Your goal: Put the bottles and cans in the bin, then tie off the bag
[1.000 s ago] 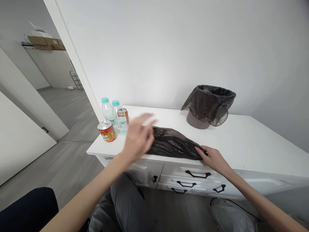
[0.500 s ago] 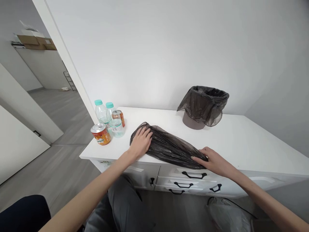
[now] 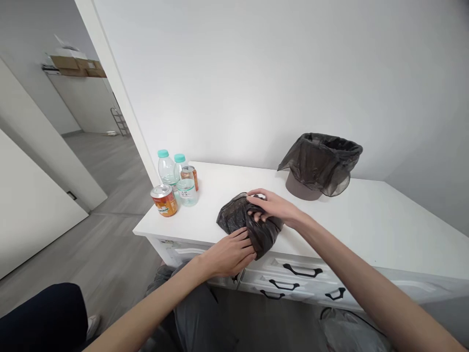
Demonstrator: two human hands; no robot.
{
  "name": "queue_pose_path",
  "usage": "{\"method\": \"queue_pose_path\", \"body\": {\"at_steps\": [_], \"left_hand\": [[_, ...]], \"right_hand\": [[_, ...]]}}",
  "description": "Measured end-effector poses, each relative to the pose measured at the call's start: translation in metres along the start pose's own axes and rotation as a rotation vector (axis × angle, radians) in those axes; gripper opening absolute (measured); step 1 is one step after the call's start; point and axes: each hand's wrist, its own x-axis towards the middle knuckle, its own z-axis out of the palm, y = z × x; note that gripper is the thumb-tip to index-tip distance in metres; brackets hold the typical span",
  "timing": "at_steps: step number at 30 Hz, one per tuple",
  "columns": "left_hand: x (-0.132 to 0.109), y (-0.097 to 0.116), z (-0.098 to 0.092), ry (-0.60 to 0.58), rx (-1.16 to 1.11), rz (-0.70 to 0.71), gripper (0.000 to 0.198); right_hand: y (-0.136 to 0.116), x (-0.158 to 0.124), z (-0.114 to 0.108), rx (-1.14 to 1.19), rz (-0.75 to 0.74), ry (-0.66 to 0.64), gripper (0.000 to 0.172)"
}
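Note:
A thin black plastic trash bag (image 3: 232,215) lies bunched and folded over near the front edge of the white countertop. My right hand (image 3: 273,206) bends over its right part, fingers curled into the folded plastic. At the front edge, my left hand (image 3: 232,253) grips the near side of the bag, its fingers pressed against the fold. Behind and to the right stands a brown trash bin (image 3: 302,189), lined with another black bag (image 3: 318,164) whose edge hangs over the rim.
To the left stand clear plastic bottles (image 3: 187,193) with teal caps, an orange can (image 3: 164,200) and another can (image 3: 195,178) partly behind a bottle. Drawers with black handles (image 3: 302,270) are below the countertop (image 3: 348,230). A wall rises behind; a doorway opens at left.
The stretched-out bag has been folded into a shorter bundle. My right hand has moved left with its end, and my left hand has come nearer to me and rightward. The view has shifted slightly.

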Motion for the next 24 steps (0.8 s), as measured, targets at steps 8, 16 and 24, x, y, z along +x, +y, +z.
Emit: {"method": "queue_pose_path", "body": {"at_steps": [8,16,24], "left_hand": [[-0.025,0.026,-0.026,0.377,0.003,-0.280,0.030],[-0.011,0.005,0.018,0.265,0.013,-0.385,0.017],[-0.032,-0.006,0.000,0.286,-0.525,-0.732,0.023]], "right_hand": [[-0.007,0.039,0.053,0.160,0.167,-0.154,0.076],[-0.026,-0.029,0.017,-0.582,-0.281,-0.166,0.077],[0.036,-0.061,-0.024,-0.847,-0.371,-0.158,0.066]]}}
